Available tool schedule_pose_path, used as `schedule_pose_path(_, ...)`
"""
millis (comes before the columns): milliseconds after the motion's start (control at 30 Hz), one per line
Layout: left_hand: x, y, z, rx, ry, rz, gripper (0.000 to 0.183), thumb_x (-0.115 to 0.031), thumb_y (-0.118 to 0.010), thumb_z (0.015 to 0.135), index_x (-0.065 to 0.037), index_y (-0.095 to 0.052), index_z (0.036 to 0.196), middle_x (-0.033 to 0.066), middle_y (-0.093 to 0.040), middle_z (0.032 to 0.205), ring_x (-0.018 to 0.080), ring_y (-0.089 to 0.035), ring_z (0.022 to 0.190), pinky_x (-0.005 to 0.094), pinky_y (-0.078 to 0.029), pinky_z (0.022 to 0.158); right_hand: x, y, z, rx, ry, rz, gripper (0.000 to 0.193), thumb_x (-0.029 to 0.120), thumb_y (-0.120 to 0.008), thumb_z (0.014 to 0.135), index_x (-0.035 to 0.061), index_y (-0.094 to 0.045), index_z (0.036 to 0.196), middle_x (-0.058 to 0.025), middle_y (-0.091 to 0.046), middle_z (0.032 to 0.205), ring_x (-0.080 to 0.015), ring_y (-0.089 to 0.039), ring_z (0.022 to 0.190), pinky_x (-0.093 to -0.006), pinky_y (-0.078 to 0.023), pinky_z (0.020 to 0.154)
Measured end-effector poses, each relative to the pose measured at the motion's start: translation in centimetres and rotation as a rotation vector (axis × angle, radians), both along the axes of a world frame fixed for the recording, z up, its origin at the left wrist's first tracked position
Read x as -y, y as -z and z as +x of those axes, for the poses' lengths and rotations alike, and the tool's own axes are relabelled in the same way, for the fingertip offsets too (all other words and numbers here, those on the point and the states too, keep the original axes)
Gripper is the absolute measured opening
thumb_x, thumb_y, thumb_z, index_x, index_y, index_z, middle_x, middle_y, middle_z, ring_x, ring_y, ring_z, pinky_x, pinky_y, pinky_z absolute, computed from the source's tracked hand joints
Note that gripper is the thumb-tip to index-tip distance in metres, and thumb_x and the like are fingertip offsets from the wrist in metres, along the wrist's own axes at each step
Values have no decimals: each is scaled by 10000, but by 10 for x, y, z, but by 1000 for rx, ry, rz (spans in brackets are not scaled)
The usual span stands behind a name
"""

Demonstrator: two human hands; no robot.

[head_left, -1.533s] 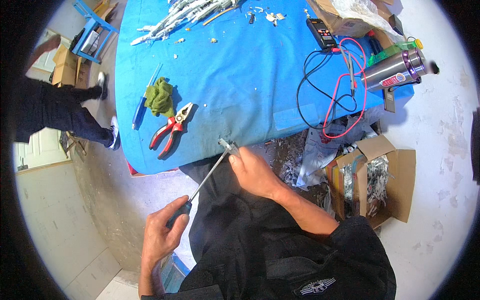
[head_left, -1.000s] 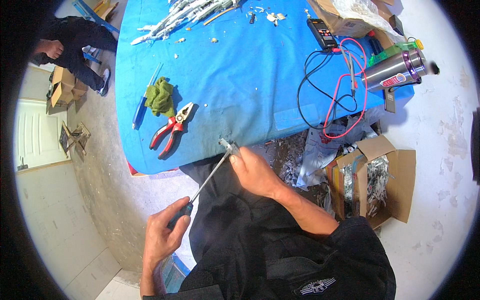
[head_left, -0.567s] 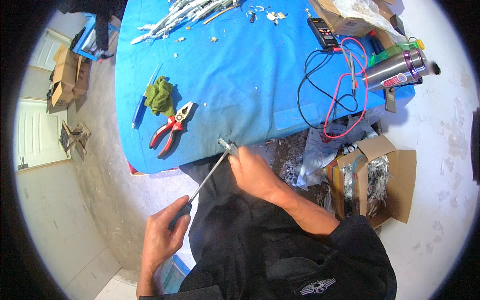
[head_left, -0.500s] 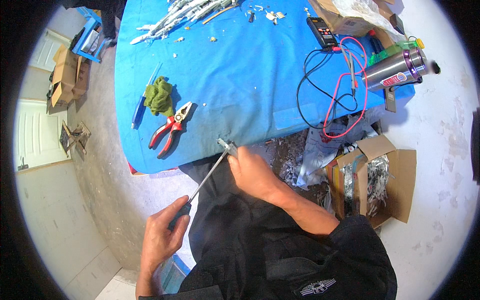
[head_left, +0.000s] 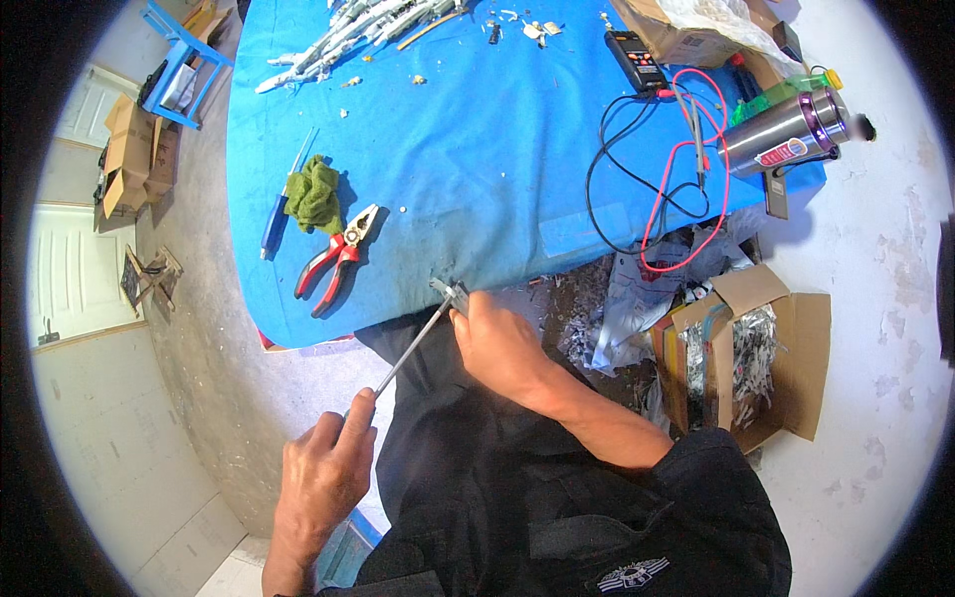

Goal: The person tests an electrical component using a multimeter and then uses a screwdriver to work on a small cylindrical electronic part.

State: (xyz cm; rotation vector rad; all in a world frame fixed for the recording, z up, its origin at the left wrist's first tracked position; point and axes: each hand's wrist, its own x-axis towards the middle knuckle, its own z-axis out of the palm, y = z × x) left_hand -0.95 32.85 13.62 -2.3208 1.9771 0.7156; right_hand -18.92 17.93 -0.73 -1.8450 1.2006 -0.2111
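My left hand (head_left: 323,473) is closed round the handle of a screwdriver (head_left: 410,346), index finger and thumb toward the shaft. The long metal shaft slants up to the right, and its tip meets a small grey part (head_left: 451,294). My right hand (head_left: 502,353) grips that part at the near edge of the blue-covered table (head_left: 477,189); the fingers hide much of it. To the left lie red-and-black pliers (head_left: 338,261) with parted jaws. Beyond them are a crumpled green cloth (head_left: 313,194) and a blue-handled screwdriver (head_left: 275,221).
Long grey-white pieces (head_left: 368,35) are heaped at the far edge. A multimeter (head_left: 637,62) with looped red and black leads lies at the right, near a steel flask (head_left: 781,134). Below, an open cardboard box (head_left: 801,358) holds shredded silvery scraps.
My left hand has turned on the screwdriver handle, its knuckles now rolled upward and the index finger laid along it. My right hand and the grey part stay almost where they were.
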Motion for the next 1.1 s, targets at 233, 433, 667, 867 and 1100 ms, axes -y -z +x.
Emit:
schedule_pose_path(233,-4,5,1,-271,-204,-17,419,-68,-703,901,-60,-635,1314,209,-712,892,355,-731,760,420,-572,653,-1,3,1,20,-5,-21,298,234,-577,1013,-54,-527,952,-326,-643,739,-541,-639,730,-612,-497,669)
schedule_pose_path(433,4,-5,3,-464,-356,51,355,-68,-667,921,-9,-665,1271,261,-732,967,356,-750,825,399,-565,736,1,5,-1,10,-31,-42,299,242,-575,1013,-49,-522,972,-323,-649,744,-536,-643,728,-611,-500,677)
schedule_pose_path(667,2,-2,5,-536,-418,129,368,-120,-646,947,11,-658,1291,222,-734,877,242,-722,739,369,-551,705,0,5,-2,-27,-79,-149,293,247,-582,1014,-18,-488,933,-278,-666,683,-483,-680,658,-580,-556,601)
schedule_pose_path(867,-7,12,9,-782,-666,247,372,-157,-616,978,22,-642,1303,70,-632,705,136,-609,617,308,-499,611,-2,7,0,-21,-62,-228,294,246,-598,1006,-12,-491,910,-250,-659,643,-450,-682,612,-542,-563,564)
schedule_pose_path(1100,-5,13,-3,-439,-336,-44,349,-89,-661,939,-18,-661,1282,209,-728,885,210,-710,771,353,-552,686,0,1,0,-27,-25,-30,293,234,-592,999,-52,-531,996,-323,-655,768,-534,-645,740,-623,-499,679)
